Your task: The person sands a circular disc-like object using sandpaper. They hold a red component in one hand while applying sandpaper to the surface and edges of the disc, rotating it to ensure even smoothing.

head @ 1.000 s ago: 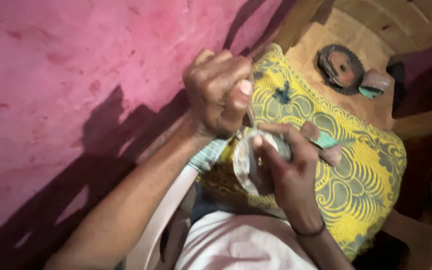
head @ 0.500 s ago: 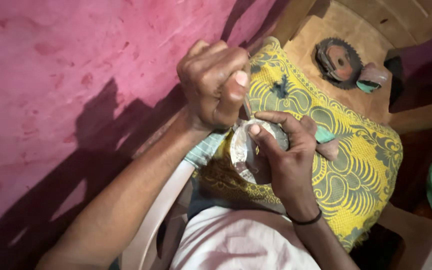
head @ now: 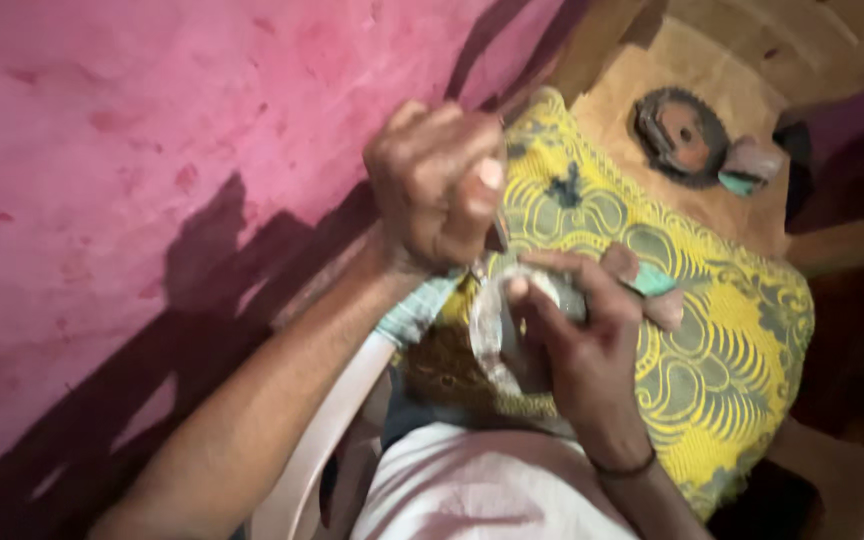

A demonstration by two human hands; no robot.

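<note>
Two hands over the lap, both ours. Left hand (head: pixel 442 185) is fisted tight around a thin tool; only a bit of it shows below the thumb, kind unclear. Right hand (head: pixel 577 340) wraps a round grey disc (head: pixel 497 320), thumb across its face, fingers curled behind. We see the disc tilted on edge, just under the left fist, above the yellow patterned cloth (head: pixel 722 350) on the lap. Pink wall (head: pixel 152 150) on the left. A rusty toothed gear (head: pixel 680 135) lies well apart on the wooden bench (head: pixel 632 80), a small block (head: pixel 752 160) touching it.
</note>
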